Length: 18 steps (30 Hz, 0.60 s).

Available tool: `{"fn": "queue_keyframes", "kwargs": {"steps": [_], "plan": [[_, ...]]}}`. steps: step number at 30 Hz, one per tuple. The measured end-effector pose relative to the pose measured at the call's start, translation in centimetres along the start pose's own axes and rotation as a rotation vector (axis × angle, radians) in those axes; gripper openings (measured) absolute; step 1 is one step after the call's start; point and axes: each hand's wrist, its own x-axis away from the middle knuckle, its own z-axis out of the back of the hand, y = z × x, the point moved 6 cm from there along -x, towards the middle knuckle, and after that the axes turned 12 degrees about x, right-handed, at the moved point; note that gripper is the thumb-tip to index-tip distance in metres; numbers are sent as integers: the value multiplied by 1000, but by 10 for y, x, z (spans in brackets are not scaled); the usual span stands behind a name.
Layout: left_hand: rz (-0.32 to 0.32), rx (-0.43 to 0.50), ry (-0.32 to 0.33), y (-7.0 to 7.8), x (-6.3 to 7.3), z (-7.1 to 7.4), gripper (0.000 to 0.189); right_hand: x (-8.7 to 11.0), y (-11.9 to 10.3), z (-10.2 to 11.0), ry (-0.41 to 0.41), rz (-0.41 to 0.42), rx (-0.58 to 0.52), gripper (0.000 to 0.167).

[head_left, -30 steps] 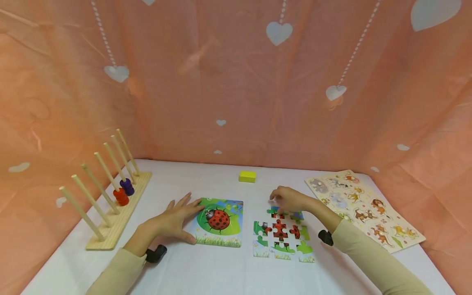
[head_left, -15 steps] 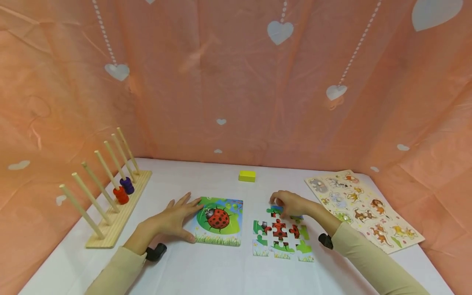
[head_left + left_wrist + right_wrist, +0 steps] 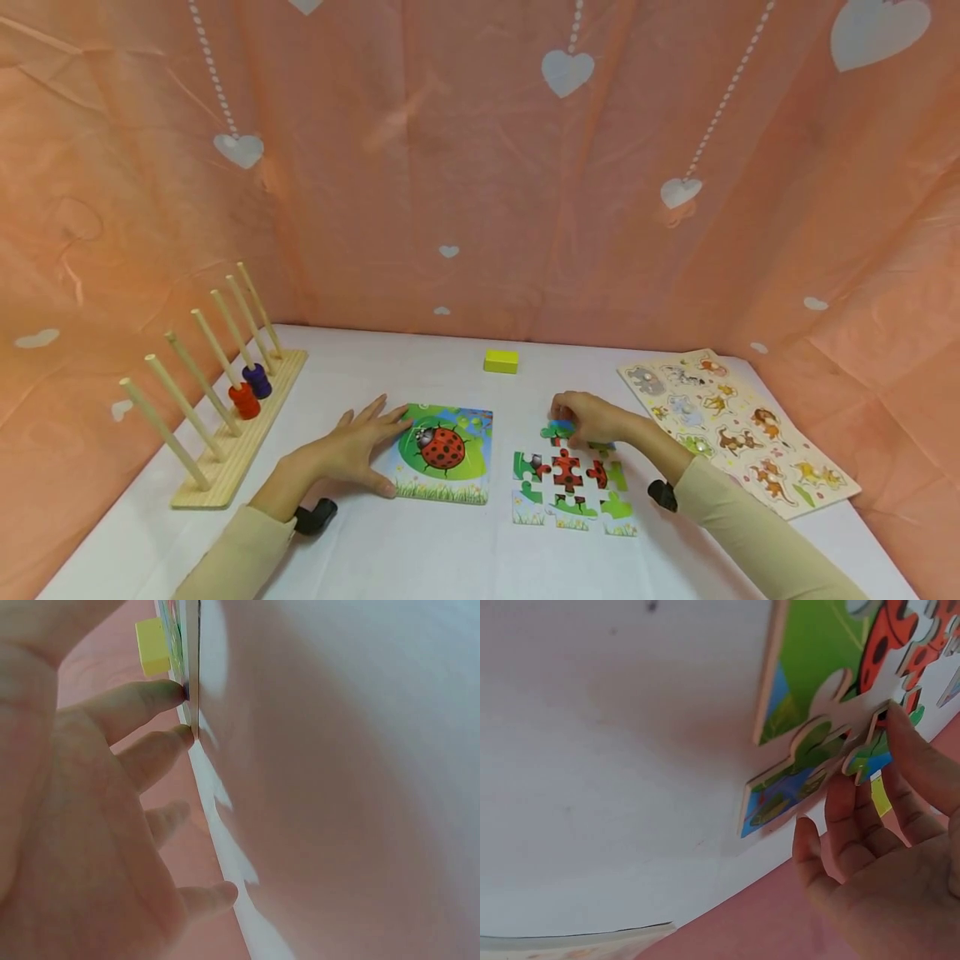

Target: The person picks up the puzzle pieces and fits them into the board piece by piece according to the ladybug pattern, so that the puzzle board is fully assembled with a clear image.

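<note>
My left hand [image 3: 348, 454] lies with fingers spread at the left side of a square ladybug picture board [image 3: 442, 450]. In the left wrist view its fingertips [image 3: 176, 691] touch the board's edge. On the right, my right hand [image 3: 592, 419] pinches a green and blue jigsaw piece [image 3: 868, 759] between thumb and fingers, and the piece looks tilted. Below that hand lie several separated ladybug jigsaw pieces, with a red spotted centre piece [image 3: 567, 471] among them. A blue and green corner piece [image 3: 780, 796] lies beside the pinched one, mostly hidden under the hand in the head view.
A wooden peg stand [image 3: 247, 450] with red rings [image 3: 244, 402] and purple rings [image 3: 257, 381] stands at the left. A yellow block [image 3: 501, 362] sits at the back. To the right lies an animal peg puzzle board [image 3: 738, 433]. A pink curtain [image 3: 480, 167] encloses the white table [image 3: 420, 558].
My right hand has come slightly down and nearer, its fingers closing on the jigsaw piece at the top of the group. My left hand has stayed at the ladybug board.
</note>
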Motion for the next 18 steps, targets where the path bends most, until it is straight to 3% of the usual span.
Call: {"fn": "queue_keyframes", "kwargs": {"steps": [7,18], "plan": [[-10,-6,-5,3,-2,-1,104,0,7,1,-4,-40,-27,35],[1,-12,-6,2,1,1,105,-3,6,2,31,73,-64,21]]}}
